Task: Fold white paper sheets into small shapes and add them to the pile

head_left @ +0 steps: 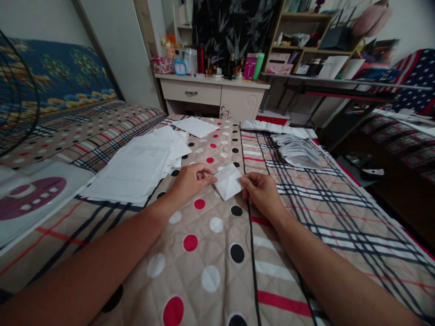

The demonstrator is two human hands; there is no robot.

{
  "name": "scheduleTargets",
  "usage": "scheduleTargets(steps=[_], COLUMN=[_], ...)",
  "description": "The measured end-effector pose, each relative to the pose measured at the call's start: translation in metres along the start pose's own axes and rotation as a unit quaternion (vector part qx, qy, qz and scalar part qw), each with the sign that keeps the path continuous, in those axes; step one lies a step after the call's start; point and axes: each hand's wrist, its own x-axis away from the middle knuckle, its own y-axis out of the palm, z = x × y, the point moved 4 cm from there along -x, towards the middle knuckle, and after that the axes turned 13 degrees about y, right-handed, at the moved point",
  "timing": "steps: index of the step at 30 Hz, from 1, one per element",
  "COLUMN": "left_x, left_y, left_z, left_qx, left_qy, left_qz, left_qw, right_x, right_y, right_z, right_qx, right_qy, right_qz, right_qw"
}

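Note:
Between my two hands is a small folded piece of white paper (228, 184), with creases meeting near its middle and some print along its upper edge. My left hand (194, 181) pinches its left corner between thumb and fingers. On the opposite side, my right hand (261, 190) grips the right corner the same way. The paper is held just over the dotted bedspread (190, 217); whether it touches the cloth I cannot tell. To the left of my left hand lies a loose stack of printed sheets (132, 165).
Folded papers (299, 151) lie in a fanned pile at the right, below a long row of folded paper (278, 129). A white sheet (196, 127) lies farther back. A plastic bag (37, 194) with a purple print is at left. A dresser (190, 93) stands beyond the bed.

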Motion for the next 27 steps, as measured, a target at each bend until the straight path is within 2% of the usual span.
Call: scheduleTargets(steps=[3,6,10,14,24,27], left_x=[0.000,0.001,0.001,-0.001,-0.003,-0.006], left_y=[0.006,0.009,0.010,0.012,0.016,0.018], left_z=[0.004,0.006,0.005,0.003,0.004,0.005], left_qx=[-0.026,-0.020,0.000,0.009,0.026,0.021], left_qy=[0.038,0.043,0.038,0.043,0.046,0.043], left_qz=[-0.027,-0.032,-0.028,-0.033,-0.041,-0.033], left_qw=[0.999,0.998,0.999,0.998,0.998,0.998], right_x=[-0.001,-0.002,-0.001,0.001,-0.004,-0.011], right_y=[0.001,0.000,-0.003,-0.004,-0.003,-0.002], right_z=[0.000,0.000,-0.003,-0.007,-0.004,0.001], right_qx=[0.028,0.069,0.172,0.234,0.170,0.116], right_qy=[-0.034,-0.075,-0.132,-0.144,-0.159,-0.137], right_qz=[0.008,0.048,0.127,0.158,0.150,0.129], right_qw=[0.999,0.994,0.968,0.948,0.961,0.975])
